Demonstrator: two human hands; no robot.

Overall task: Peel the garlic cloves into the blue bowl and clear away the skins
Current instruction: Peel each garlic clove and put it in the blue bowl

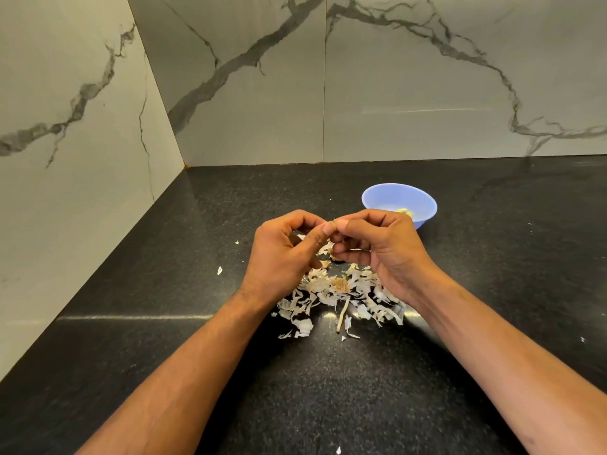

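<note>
Head: clove (334, 224) pinched between thumbs.

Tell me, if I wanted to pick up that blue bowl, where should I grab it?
Probably by the rim of the blue bowl on its right side, pinching the wall from above. The bowl sits upright with its mouth open, and that side is free, while the right hand and left hand work in front of its near-left edge.

black counter (164, 323) bears blue bowl (423, 200), garlic skins (323, 295).

Black speckled countertop (164, 323) (glossy) meets grey-veined marble walls (394, 93).
</note>
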